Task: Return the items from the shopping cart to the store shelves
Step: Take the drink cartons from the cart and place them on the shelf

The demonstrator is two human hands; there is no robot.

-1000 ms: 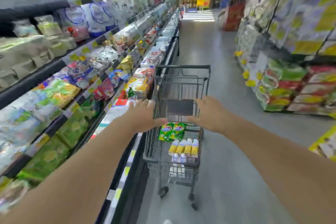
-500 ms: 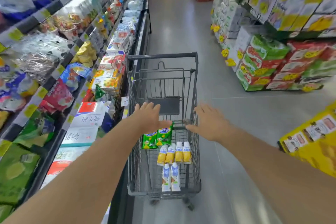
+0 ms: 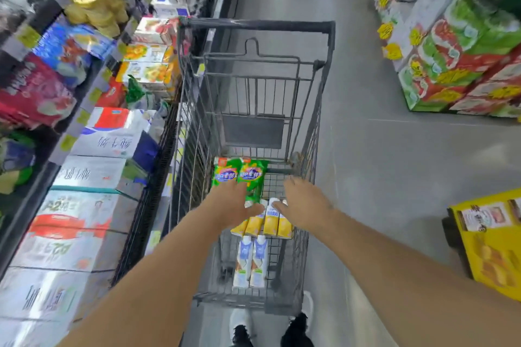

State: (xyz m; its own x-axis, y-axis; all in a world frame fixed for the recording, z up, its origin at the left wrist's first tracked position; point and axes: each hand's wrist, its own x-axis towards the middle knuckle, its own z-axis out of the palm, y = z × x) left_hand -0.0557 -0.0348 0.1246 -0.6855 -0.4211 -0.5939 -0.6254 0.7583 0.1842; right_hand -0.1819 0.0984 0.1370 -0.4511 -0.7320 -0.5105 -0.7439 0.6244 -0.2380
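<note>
Both hands, left hand (image 3: 234, 205) and right hand (image 3: 303, 205), reach spread-fingered, seemingly gripping nothing, over the cart's (image 3: 256, 26) yellow cartons (image 3: 270, 224)

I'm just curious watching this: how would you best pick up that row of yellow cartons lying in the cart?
Probably from above: the yellow cartons lie flat, side by side in the cart, wire walls blocking the sides. Span the row's outer edges with left hand and right hand.

Colours in the grey cart (image 3: 255, 28)

Two green packets (image 3: 239, 173) with blue and red labels, four yellow cartons (image 3: 263, 224), two cartons (image 3: 251, 259) that look white and blue; a yellow box (image 3: 490, 239) on the right.
</note>
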